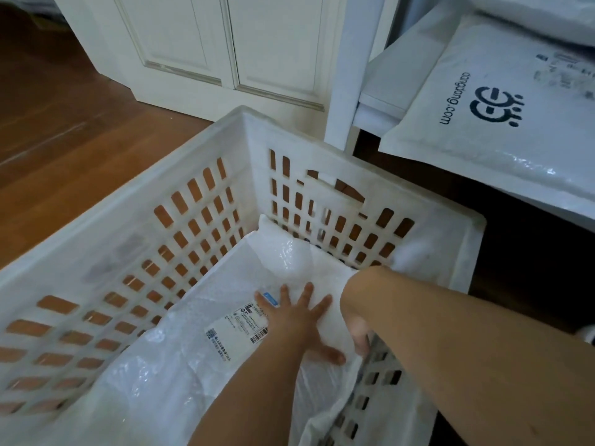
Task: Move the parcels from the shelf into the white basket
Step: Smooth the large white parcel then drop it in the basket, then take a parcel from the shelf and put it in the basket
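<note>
The white slatted basket [180, 162] stands on the wooden floor, left of the white shelf [344, 78]. Inside it lies a white plastic parcel [174, 365] with a printed label, on top of another white parcel [286, 249]. My left hand [299, 320] presses flat on the top parcel with its fingers spread. My right hand [359, 334] reaches down at that parcel's right edge, and its fingers curl round the edge; most of this hand is hidden behind the wrist. A white padded parcel with a black logo [476, 123] lies on the shelf at the upper right.
Another white parcel [544, 17] sits on the shelf level above. White panelled cabinet doors [225, 49] stand behind the basket. Brown wooden floor [54, 117] stretches to the left. The space under the shelf is dark.
</note>
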`<control>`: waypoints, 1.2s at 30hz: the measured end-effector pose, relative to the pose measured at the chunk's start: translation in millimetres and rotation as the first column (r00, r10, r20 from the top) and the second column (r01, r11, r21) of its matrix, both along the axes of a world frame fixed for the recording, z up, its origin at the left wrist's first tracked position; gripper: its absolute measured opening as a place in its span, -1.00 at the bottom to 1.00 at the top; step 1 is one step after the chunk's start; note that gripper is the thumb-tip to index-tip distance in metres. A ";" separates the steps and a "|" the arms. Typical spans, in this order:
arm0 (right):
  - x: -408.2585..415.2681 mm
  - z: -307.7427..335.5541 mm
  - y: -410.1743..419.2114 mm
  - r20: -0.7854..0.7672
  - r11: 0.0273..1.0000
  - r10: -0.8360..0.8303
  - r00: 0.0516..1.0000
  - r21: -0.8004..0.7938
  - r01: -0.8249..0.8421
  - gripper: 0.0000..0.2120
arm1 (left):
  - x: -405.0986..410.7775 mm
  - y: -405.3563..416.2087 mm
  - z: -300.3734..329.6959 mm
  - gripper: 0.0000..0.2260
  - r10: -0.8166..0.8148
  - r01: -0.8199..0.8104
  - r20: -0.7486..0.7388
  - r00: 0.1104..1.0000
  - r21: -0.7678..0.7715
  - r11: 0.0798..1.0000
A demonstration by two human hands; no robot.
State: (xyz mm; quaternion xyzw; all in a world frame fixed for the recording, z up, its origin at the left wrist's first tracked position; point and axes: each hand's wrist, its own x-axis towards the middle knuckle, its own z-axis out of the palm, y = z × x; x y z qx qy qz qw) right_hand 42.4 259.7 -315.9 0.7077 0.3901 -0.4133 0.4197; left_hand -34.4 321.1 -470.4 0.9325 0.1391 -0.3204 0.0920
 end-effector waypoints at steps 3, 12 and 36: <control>3.9 -8.8 -5.3 -0.003 0.994 0.033 0.999 0.100 -0.032 -0.41 | -6.4 -3.6 8.1 -0.14 -0.007 0.006 0.066 0.998 0.024 1.000; -4.6 5.2 -8.2 -0.106 0.968 0.017 0.994 0.251 0.010 -0.35 | -106.6 -30.7 -3.2 -0.39 -0.087 0.083 0.219 0.972 0.027 0.996; -59.6 176.8 -213.1 0.112 0.716 -0.242 0.964 0.691 0.099 -0.45 | -34.3 -81.3 296.5 -0.59 0.010 0.002 0.393 0.919 -0.031 1.000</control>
